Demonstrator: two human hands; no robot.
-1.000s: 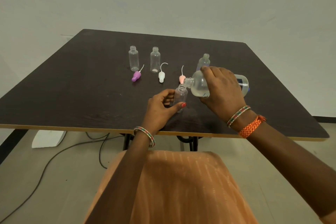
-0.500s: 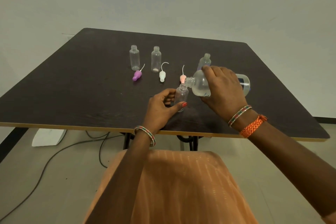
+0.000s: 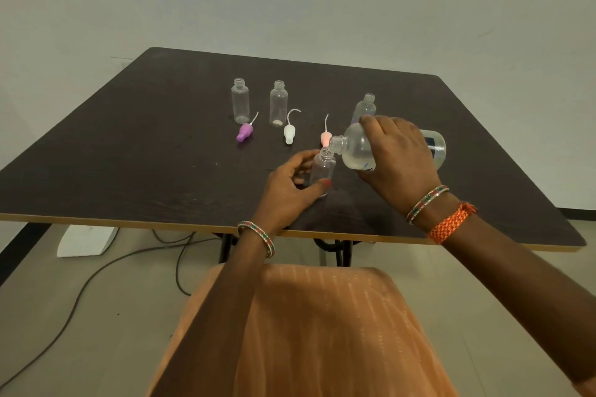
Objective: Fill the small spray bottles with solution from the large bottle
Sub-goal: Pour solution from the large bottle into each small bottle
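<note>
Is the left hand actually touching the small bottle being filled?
Touching. The head view shows the left hand curled round the small bottle, thumb pressed on its near side, while the right hand tips the large bottle.

Soft, even, rather dim light fills the room, without glare. The dark table shows only faint shadows under the hands near its front edge. Wide-angle distortion bends that front edge and stretches the forearms. The whole picture is slightly soft.
</note>
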